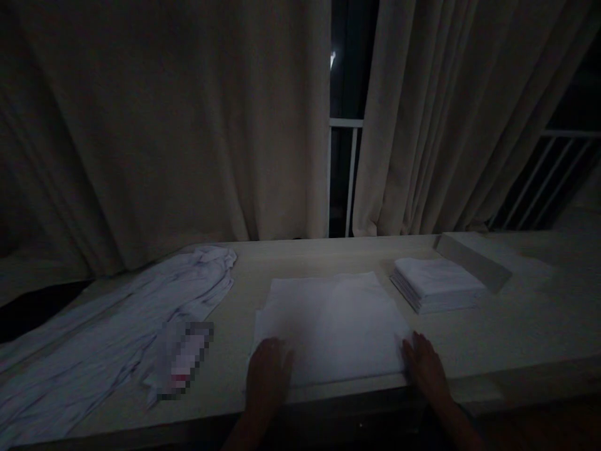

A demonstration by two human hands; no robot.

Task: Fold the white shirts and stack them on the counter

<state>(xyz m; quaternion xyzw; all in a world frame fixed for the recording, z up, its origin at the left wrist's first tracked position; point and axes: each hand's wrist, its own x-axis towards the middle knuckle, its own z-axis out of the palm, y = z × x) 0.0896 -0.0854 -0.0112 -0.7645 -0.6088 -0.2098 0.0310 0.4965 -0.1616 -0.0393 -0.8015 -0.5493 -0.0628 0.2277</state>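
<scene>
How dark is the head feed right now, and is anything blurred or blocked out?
Head view: very dim, grainy, colours washed out; left hand and right hand read as dark shapes on the pale flat cloth; a pixelated patch masks part of the crumpled sheet; one bright speck shows in the curtain gap.

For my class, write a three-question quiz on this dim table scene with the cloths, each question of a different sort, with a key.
1. True or false: both hands lie flat on the near edge of the spread white cloth.
2. Which lies to the right of the spread cloth? A) the crumpled sheet B) the folded stack C) the curtain
3. Fill in: the left hand is at the cloth's near-left corner, the right hand at its near-____ corner.

Key: 1 true; 2 B; 3 right.
</scene>
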